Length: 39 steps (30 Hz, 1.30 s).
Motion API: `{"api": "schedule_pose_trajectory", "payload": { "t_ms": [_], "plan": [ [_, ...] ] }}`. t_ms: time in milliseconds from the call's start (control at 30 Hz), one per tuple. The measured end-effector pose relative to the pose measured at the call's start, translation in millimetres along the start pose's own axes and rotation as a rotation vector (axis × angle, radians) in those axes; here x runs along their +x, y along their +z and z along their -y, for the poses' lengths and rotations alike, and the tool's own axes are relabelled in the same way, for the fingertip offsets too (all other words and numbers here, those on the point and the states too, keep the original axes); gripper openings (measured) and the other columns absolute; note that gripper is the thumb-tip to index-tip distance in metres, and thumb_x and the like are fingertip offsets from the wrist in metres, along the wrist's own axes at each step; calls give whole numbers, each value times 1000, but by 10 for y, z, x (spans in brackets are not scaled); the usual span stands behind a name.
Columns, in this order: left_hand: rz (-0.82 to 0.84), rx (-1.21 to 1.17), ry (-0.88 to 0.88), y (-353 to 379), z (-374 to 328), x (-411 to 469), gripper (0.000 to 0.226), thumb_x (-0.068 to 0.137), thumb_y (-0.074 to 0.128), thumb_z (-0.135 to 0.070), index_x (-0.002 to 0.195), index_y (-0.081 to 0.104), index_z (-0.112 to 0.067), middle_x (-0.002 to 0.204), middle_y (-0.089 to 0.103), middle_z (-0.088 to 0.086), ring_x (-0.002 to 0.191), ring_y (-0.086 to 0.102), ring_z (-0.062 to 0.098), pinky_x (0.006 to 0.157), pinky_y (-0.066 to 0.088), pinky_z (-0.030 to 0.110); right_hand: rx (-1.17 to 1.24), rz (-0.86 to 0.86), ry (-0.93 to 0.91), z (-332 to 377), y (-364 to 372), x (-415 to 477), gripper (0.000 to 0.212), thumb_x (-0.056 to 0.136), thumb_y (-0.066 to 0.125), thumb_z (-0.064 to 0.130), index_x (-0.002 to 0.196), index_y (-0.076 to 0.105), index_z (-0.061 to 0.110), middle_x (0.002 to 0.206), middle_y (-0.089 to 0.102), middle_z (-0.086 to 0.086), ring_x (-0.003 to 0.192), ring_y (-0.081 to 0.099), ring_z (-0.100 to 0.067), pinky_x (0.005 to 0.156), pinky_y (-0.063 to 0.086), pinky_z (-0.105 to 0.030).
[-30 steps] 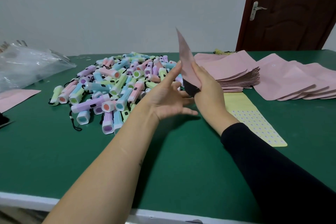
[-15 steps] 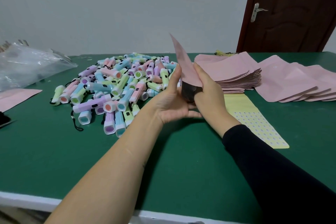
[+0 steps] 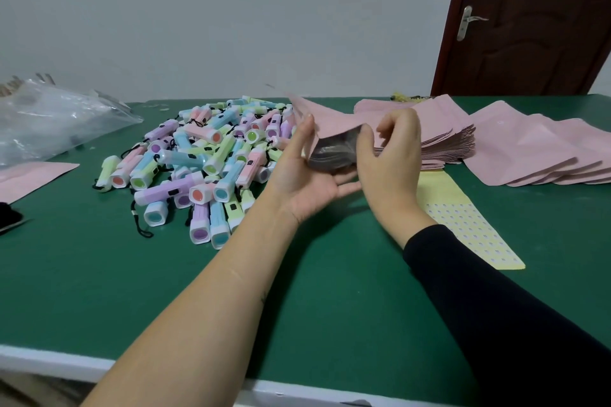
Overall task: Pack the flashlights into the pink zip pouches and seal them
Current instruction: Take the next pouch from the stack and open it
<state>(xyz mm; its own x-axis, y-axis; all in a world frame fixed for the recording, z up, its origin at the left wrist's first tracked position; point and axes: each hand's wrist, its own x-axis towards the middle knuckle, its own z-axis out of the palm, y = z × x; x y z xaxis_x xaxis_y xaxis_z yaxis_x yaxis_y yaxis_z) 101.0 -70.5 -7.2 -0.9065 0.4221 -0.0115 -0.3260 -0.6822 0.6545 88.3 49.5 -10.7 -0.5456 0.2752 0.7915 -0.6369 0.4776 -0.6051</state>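
I hold one pink zip pouch just above the green table, its mouth spread open toward me and showing a dark inside. My left hand lies palm-up under the mouth, fingers straight, thumb straight against the pouch's left edge. My right hand pinches the right edge of the mouth between thumb and curled fingers. A heap of pastel flashlights with black wrist cords lies just left of my hands. No flashlight shows inside the pouch.
A stack of flat pink pouches sits behind my right hand, with more pouches fanned out to the right. A yellow sticker sheet lies under my right forearm. A clear plastic bag and another pink pouch are at far left.
The pouch has tipped from standing on edge to lying nearly flat, and its mouth has been spread wide. My left palm has turned up beneath it; my right hand has shifted to the mouth's right edge.
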Motion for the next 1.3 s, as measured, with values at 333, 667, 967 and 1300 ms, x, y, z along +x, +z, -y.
{"api": "schedule_pose_trajectory", "payload": {
  "t_ms": [333, 667, 967, 1300],
  "plan": [
    [73, -124, 38, 25, 13, -10, 70, 82, 63, -42, 141, 48, -7, 138, 54, 15, 133, 47, 26, 115, 33, 38, -472, 694, -114, 29, 144, -166, 33, 98, 27, 28, 111, 56, 16, 110, 64, -4, 117, 51, -25, 113, 1, -59],
    [47, -108, 66, 22, -17, -17, 43, 86, 63, -35, 117, 64, -5, 125, 62, 16, 128, 53, 29, 114, 36, 42, -329, 733, -57, 87, 154, -182, 31, 93, 23, 31, 102, 52, 23, 83, 60, 2, 99, 59, -27, 111, -9, -63],
    [11, -110, 126, 6, -16, 4, 75, 90, 53, -55, 148, 42, -9, 150, 44, 12, 135, 46, 26, 110, 40, 40, -278, 690, -86, 189, 122, -215, 29, 90, 26, 29, 66, 41, 27, 77, 47, 15, 100, 53, -19, 111, -14, -54],
    [-55, -26, 49, 2, -10, 9, 30, 93, 58, -35, 107, 69, -12, 107, 68, 5, 111, 60, 20, 111, 37, 32, -256, 485, -45, 146, 152, -183, 19, 84, 47, 0, 98, 59, -5, 104, 58, -23, 102, 53, -37, 84, 36, -39]
  ]
}}
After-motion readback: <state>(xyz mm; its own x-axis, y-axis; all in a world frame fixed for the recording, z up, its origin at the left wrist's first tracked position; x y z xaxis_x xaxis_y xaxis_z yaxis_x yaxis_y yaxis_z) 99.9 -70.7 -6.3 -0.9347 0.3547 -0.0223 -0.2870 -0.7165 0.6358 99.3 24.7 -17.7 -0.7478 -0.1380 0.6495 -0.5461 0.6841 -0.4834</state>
